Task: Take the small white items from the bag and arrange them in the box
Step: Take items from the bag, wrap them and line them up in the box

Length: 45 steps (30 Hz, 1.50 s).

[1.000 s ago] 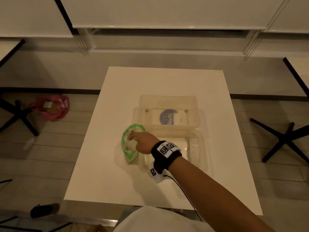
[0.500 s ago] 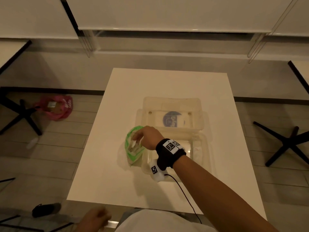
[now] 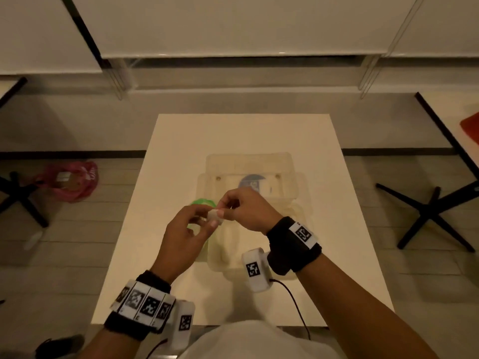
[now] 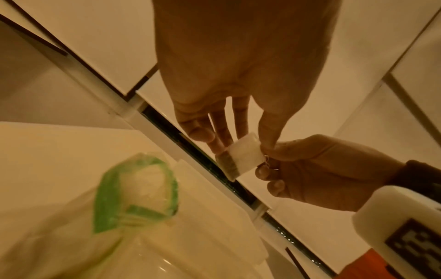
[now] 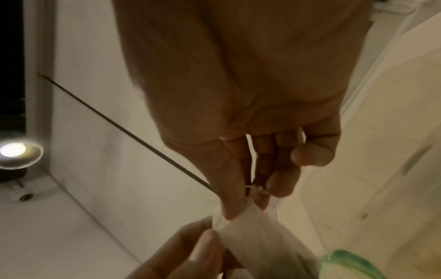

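A small white square item (image 3: 214,215) (image 4: 245,156) (image 5: 250,236) is held in the air over the table between both hands. My left hand (image 3: 210,216) (image 4: 243,145) pinches it between thumb and fingers. My right hand (image 3: 223,208) (image 5: 245,207) pinches its other edge, with a tiny white tag between the fingertips. Below the hands lies the clear bag with a green rim (image 3: 202,203) (image 4: 133,188), its mouth open and white contents inside. Just to the right of it stands the clear plastic box (image 3: 302,211), its lid (image 3: 248,164) folded open behind; my hands hide part of its inside.
The white table (image 3: 241,136) has bare surface beyond and beside the box. A pink bag (image 3: 70,181) lies on the floor at left. Black chair bases (image 3: 430,211) stand on both sides. A red object (image 3: 470,125) sits on the neighbouring table at right.
My right hand has come up out of the bag with a white item. My left hand rose from below the table's front edge and now holds the item too.
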Tool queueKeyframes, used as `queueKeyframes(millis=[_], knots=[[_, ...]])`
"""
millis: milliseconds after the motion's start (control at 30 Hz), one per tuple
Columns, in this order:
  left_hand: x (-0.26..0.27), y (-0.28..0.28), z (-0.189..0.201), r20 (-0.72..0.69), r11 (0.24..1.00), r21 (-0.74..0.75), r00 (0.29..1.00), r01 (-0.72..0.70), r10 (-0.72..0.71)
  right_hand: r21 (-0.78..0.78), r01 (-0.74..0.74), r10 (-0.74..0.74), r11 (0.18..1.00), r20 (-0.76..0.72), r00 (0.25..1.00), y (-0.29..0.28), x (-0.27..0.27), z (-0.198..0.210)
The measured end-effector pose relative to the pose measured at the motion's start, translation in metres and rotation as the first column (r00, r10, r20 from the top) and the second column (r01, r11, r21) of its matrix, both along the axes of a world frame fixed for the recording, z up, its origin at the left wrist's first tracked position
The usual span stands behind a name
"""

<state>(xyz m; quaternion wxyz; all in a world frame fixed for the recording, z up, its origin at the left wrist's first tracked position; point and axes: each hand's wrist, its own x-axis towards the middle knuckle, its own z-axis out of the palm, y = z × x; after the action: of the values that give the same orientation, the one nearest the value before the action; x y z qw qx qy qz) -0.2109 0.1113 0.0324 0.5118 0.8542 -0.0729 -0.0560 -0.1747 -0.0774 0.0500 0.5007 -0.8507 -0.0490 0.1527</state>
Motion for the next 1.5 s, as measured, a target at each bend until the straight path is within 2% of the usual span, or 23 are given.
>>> queueKeyframes(millis=[100,200,300,533,667,900,1033,1200,1267,1500], knots=[[0.005,-0.015,0.001,0.001,0.999,-0.049,1.000,-0.020,0.020,0.146,0.102,-0.100,0.984,-0.020,0.995,-0.012,-0.009,0.007],[0.006,-0.026,0.007,-0.081,0.982,-0.178,0.995,-0.070,0.056,0.318,0.296,-0.292,0.901,-0.064,0.954,-0.027,-0.021,0.009],[0.006,-0.032,0.011,-0.127,0.965,-0.246,0.990,-0.092,0.062,0.381,0.374,-0.369,0.846,-0.090,0.925,-0.036,-0.040,0.003],[0.006,-0.039,0.014,-0.156,0.958,-0.270,0.986,-0.094,0.052,0.384,0.331,-0.320,0.862,-0.096,0.943,-0.032,-0.064,-0.011],[0.004,-0.041,0.016,-0.163,0.948,-0.313,0.987,-0.059,0.007,0.431,0.367,-0.355,0.824,-0.112,0.928,-0.029,-0.065,-0.012],[0.003,-0.042,0.024,-0.143,0.934,-0.357,0.989,-0.019,-0.035,0.485,0.379,-0.315,0.788,-0.211,0.925,-0.033,-0.064,-0.011],[0.002,-0.043,0.028,-0.127,0.922,-0.387,0.990,0.006,-0.060,0.519,0.345,-0.254,0.782,-0.240,0.937,-0.034,-0.065,-0.008],[0.001,-0.045,0.030,-0.111,0.917,-0.399,0.991,0.020,-0.070,0.611,0.323,-0.200,0.723,-0.262,0.944,-0.035,-0.064,-0.002],[0.001,-0.046,0.031,-0.102,0.919,-0.393,0.992,0.026,-0.072,0.619,0.308,-0.192,0.722,-0.248,0.950,-0.034,-0.063,0.000],[-0.002,-0.048,0.034,-0.090,0.937,-0.349,0.994,0.020,-0.055,0.559,0.317,-0.298,0.766,-0.129,0.946,-0.029,-0.063,0.005]])
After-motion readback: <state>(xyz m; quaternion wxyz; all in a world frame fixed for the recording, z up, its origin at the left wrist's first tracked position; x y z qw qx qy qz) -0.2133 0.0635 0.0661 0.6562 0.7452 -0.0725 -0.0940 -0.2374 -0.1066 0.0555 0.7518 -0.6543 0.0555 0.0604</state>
